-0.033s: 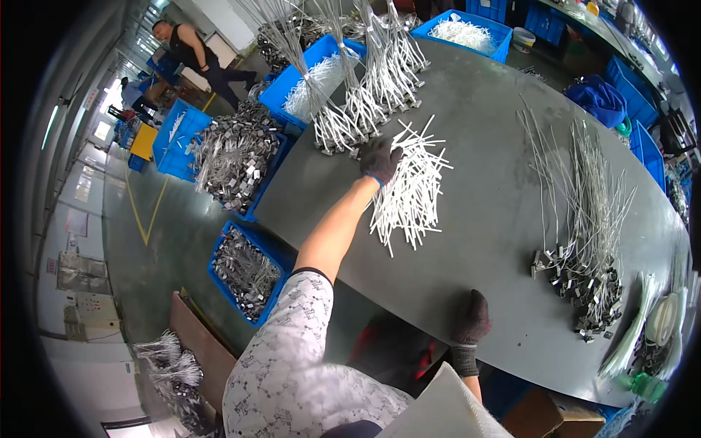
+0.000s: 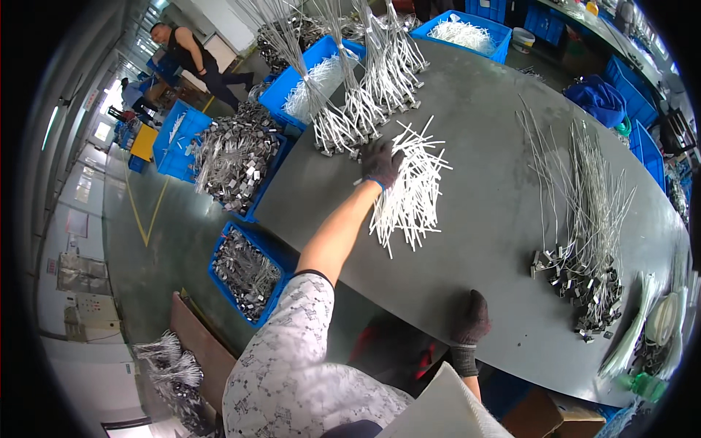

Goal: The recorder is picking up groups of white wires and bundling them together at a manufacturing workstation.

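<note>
My left hand [image 2: 380, 164], in a dark glove, reaches far out over the grey table [image 2: 496, 219]. It lies on the upper left edge of a loose pile of white plastic ties [image 2: 412, 193], with its fingers curled onto them. Just beyond the hand lie bundles of thin wires with metal ends [image 2: 350, 117]. My right hand [image 2: 471, 317], also gloved, rests as a closed fist on the near edge of the table and holds nothing.
A heap of wires with metal clips [image 2: 584, 248] lies on the table's right side. Blue bins of white ties [image 2: 321, 77] stand at the far edge. Blue crates of metal parts [image 2: 244, 270] stand on the floor at left. A person [image 2: 186, 51] bends over far off.
</note>
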### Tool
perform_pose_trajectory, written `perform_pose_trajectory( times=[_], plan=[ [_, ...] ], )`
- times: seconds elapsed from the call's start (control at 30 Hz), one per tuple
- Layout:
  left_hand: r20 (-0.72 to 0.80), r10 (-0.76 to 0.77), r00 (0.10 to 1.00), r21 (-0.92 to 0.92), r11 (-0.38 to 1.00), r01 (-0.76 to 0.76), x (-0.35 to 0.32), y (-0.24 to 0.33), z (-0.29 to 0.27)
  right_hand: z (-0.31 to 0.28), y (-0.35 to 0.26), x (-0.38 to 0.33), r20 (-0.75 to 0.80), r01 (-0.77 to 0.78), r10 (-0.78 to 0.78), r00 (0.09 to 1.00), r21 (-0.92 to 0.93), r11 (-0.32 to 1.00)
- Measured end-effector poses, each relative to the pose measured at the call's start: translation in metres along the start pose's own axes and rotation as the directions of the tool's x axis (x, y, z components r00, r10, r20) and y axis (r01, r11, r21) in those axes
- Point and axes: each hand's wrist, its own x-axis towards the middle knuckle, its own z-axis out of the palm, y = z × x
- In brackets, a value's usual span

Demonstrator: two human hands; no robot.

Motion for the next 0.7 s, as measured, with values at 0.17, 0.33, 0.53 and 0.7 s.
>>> perform_pose_trajectory(
  times=[0.17, 0.33, 0.53, 0.7],
  plan=[
    [0.005, -0.184, 0.983, -0.035, 0.982, 0.184, -0.012, 0.053, 0.008, -0.001, 0.002, -0.005, -0.001, 0.022, -0.022, 1.000, 0.007, 1.000],
    [-0.007, -0.078, 0.997, -0.313, 0.947, 0.072, -0.031, 0.091, -0.023, 0.003, 0.004, -0.008, -0.045, 0.043, -0.041, 0.998, 0.038, 0.998],
    [-0.087, -0.132, 0.987, -0.128, 0.984, 0.120, -0.095, 0.028, -0.075, 0.001, 0.008, -0.010, -0.048, 0.032, -0.029, 0.998, 0.043, 0.999],
    [-0.091, -0.053, 0.994, -0.129, 0.991, 0.041, -0.146, 0.026, -0.066, -0.002, 0.014, -0.008, -0.034, 0.016, -0.015, 0.999, 0.010, 1.000]
  ],
)
